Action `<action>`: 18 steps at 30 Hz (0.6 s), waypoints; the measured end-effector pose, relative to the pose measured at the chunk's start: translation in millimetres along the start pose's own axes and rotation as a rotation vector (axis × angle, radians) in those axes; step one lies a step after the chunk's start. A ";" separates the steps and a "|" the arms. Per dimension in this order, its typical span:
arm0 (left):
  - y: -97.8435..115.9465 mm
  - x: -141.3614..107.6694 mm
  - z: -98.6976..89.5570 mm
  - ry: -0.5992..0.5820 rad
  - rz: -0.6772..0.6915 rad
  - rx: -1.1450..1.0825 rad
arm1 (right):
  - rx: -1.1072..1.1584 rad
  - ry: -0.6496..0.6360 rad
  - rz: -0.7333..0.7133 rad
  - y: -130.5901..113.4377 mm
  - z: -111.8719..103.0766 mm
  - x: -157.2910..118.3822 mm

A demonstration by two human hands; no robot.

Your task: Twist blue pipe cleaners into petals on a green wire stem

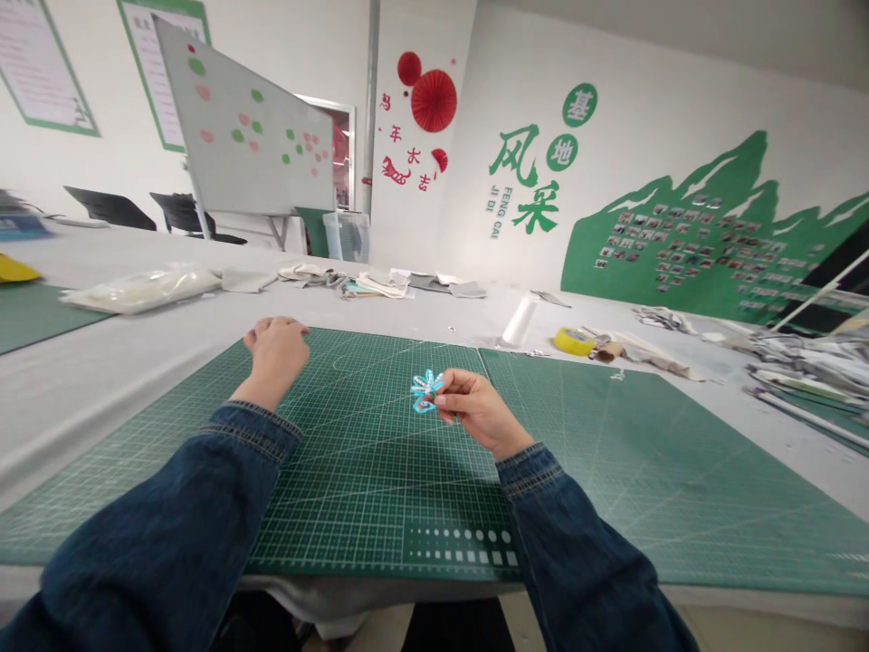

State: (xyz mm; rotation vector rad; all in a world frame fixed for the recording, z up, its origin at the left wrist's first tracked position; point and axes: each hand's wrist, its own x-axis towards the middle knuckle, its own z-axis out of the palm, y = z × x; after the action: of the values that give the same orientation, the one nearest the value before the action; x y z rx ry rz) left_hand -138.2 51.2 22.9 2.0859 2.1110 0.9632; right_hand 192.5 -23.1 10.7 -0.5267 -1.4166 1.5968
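Observation:
My right hand (pixel 481 412) is closed in a pinch on a small flower-shaped ornament (pixel 424 388). Light blue loops with white, bead-like lines along them make up the flower, and a bit of red shows near its lower part. It is held up over the gridded green cutting mat (pixel 367 489). Farther to the left, my left hand (pixel 277 351) hovers over the mat's far left edge, back of the hand toward me. Its fingers are curled, and whatever may be inside them is hidden.
Beyond the mat stand a white cone (pixel 520 322) of thread and a roll of yellow tape (pixel 574 340). Fabric scraps (pixel 380 283) and a clear plastic bag (pixel 146 288) lie along the back. More cloth (pixel 801 349) is piled at the right. A second mat (pixel 652 453) adjoins on the right.

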 end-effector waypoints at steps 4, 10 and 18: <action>58.1 -17.4 18.5 -0.032 0.119 -0.478 | -0.027 0.020 0.017 0.0 1.8 0.5; 123.8 -63.9 51.8 -0.701 0.061 -1.246 | -0.040 0.054 0.012 -0.9 1.8 1.8; 119.2 -66.4 58.4 -0.886 -0.165 -1.278 | -0.062 0.080 0.031 -0.8 -0.8 2.4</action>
State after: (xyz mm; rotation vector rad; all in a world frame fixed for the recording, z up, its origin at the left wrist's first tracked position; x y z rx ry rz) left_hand 0.7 4.1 0.7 1.2116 0.7790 0.7641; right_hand 192.2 -20.7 11.8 -0.6452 -1.4079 1.5433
